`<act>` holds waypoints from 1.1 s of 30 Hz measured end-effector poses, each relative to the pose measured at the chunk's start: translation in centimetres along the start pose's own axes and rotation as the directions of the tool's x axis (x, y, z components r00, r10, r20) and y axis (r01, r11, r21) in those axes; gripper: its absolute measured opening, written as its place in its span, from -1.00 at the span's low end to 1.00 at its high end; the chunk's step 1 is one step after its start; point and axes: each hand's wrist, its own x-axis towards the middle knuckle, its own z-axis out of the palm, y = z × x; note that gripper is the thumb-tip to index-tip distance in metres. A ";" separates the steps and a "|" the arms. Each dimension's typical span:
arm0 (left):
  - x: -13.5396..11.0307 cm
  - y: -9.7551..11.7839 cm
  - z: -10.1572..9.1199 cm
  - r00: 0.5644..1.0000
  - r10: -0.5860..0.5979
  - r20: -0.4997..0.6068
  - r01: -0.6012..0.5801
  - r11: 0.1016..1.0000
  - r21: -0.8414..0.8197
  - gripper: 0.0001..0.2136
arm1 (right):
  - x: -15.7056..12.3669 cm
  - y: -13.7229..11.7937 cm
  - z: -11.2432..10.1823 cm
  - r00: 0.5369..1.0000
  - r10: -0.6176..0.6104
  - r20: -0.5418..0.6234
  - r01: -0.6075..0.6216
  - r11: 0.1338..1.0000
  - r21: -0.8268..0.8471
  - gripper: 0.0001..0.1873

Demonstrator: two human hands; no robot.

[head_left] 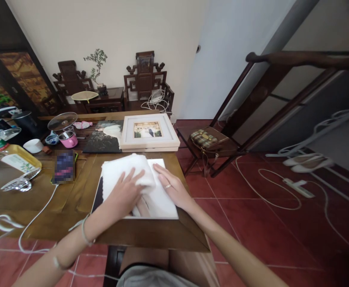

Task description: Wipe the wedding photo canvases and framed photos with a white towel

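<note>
A white cloth with a scalloped edge lies partly folded over a flat photo panel at the table's front right corner. The panel is mostly white, with part of a picture showing near its lower edge. My left hand rests on top of the cloth with its fingers spread, pressing it against the panel. To the right, my right hand, with a ring, lies with straight fingers on the panel's right side. The cloth hides much of the panel's surface.
Behind the panel sit light wooden picture frames and a dark photo print. Leftward are a phone on a white cable, an oil bottle, a clear hair claw and a pink mug. A chair holds a plaid bag.
</note>
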 end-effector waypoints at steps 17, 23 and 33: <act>-6.3 6.9 3.0 0.946 0.297 -0.130 -0.294 0.955 0.044 -0.85 | -0.1 -0.5 0.0 0.999 -0.032 0.030 0.031 0.999 0.011 -0.61; -5.2 2.4 1.4 1.000 -0.008 -0.023 0.009 0.999 0.037 -0.70 | -0.1 -0.5 0.3 0.993 -0.116 0.008 0.116 0.988 -0.102 -0.71; 5.8 -1.5 -2.5 0.951 0.205 -0.234 -0.276 0.901 -0.335 -0.76 | 0.0 -0.8 0.0 0.991 -0.129 0.045 0.133 0.984 -0.121 -0.71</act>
